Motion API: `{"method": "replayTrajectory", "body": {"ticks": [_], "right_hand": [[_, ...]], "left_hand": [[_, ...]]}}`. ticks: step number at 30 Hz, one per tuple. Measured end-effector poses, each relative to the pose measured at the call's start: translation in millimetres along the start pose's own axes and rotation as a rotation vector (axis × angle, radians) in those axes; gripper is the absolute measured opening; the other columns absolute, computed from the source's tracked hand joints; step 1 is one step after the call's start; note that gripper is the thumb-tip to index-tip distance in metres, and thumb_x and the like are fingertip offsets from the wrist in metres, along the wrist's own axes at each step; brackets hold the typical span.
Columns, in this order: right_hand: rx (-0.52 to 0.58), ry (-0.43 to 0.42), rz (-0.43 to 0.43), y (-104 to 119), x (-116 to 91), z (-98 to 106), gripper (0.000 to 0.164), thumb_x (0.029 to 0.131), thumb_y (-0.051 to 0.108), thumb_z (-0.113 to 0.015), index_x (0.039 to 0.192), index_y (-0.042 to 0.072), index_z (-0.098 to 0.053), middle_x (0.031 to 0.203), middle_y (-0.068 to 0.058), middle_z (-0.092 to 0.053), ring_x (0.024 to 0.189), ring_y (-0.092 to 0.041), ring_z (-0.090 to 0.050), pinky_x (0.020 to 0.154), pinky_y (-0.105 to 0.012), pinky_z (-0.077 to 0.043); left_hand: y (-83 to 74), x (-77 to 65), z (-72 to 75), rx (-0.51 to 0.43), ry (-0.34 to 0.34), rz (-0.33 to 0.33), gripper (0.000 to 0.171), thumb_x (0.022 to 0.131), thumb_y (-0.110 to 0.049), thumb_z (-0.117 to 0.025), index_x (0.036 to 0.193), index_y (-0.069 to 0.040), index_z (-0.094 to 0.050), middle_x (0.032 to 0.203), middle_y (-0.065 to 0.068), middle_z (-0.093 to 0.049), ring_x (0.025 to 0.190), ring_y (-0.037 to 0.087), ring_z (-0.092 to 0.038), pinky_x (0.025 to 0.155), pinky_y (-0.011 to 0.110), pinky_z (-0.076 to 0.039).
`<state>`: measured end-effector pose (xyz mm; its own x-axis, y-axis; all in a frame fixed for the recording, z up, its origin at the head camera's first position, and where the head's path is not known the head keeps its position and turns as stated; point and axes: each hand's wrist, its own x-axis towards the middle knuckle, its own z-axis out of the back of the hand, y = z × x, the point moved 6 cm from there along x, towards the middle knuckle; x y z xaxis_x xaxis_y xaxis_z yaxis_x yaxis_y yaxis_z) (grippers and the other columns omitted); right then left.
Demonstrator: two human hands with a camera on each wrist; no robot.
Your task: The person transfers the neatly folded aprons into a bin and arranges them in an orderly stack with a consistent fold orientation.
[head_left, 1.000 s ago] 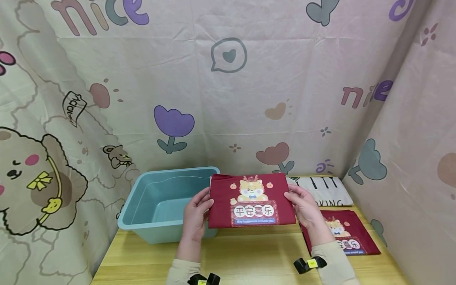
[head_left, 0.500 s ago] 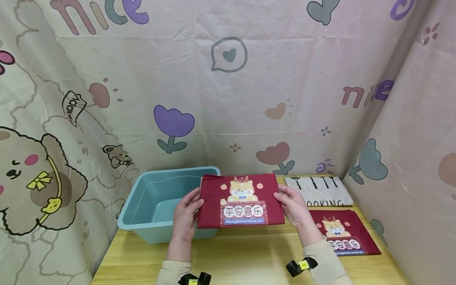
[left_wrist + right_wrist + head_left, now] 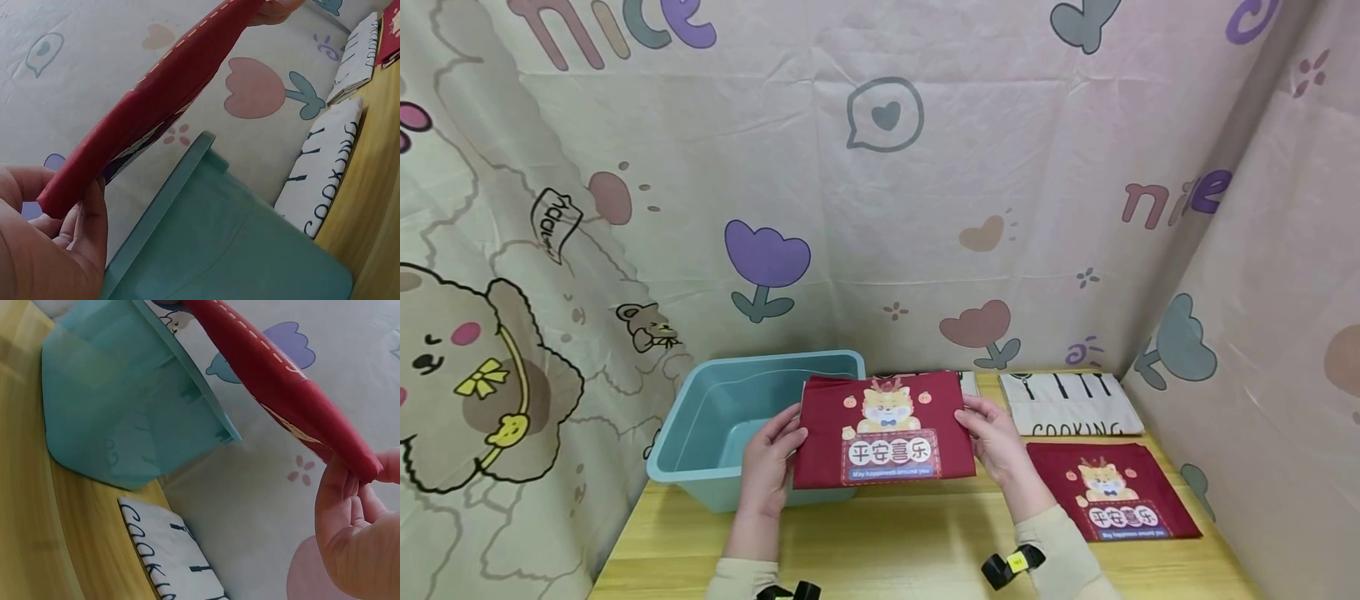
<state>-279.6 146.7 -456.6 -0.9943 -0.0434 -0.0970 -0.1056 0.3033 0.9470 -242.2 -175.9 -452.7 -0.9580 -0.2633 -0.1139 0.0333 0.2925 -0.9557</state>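
Both hands hold up a folded dark red cloth (image 3: pixel 887 433) with a printed cartoon animal, white characters and a blue strip. It hangs level above the table, partly in front of the right part of a teal plastic bin (image 3: pixel 707 490). My left hand (image 3: pixel 767 471) pinches the cloth's left edge, thumb on the near face. At the opposite edge my right hand (image 3: pixel 996 442) grips it between thumb and fingers. From the left wrist view, the held cloth (image 3: pixel 150 94) appears nearly edge-on, folded in thick layers, with the left fingers curled under it.
A matching folded red cloth (image 3: pixel 1165 492) lies on the wooden table (image 3: pixel 910 550) at the right. Behind it sits a folded white cloth (image 3: pixel 1067 404) lettered COOKING. Another white cloth (image 3: pixel 322 165) lies beside the bin, mostly hidden in the head view. Printed curtains (image 3: pixel 880 225) enclose the table.
Both hands have carried the red cloth leftward and slightly down, more in front of the bin. The red cloth lying at right is now uncovered, and a white cloth's edge shows behind the held one.
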Motion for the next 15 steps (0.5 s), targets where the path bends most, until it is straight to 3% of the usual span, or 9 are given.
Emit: {"method": "replayTrajectory", "body": {"ticks": [9, 15], "right_hand": [[0.048, 0.017, 0.013, -4.8, 1.5, -21.1, 0.041, 0.096, -0.004, -0.052, 0.134, -0.016, -0.042, 0.099, -0.005, -0.064, 0.080, -0.012, -0.065, 0.068, -0.028, -0.056], [0.048, 0.057, 0.045, -8.3, 5.2, -32.9, 0.043, 0.094, -0.001, -0.055, 0.132, -0.017, -0.043, 0.100, -0.007, -0.063, 0.081, -0.012, -0.062, 0.069, -0.028, -0.056]], "left_hand": [[-9.1, 3.6, 16.6, 0.062, -0.006, 0.010, 0.053, 0.095, -0.005, -0.063, 0.145, 0.000, -0.047, 0.119, 0.000, -0.059, 0.098, 0.010, -0.060, 0.078, 0.028, -0.056], [-14.9, 7.1, 27.7, 0.046, -0.026, 0.014, 0.052, 0.095, -0.005, -0.062, 0.145, -0.001, -0.047, 0.111, -0.008, -0.064, 0.094, 0.011, -0.064, 0.077, 0.032, -0.058]]}}
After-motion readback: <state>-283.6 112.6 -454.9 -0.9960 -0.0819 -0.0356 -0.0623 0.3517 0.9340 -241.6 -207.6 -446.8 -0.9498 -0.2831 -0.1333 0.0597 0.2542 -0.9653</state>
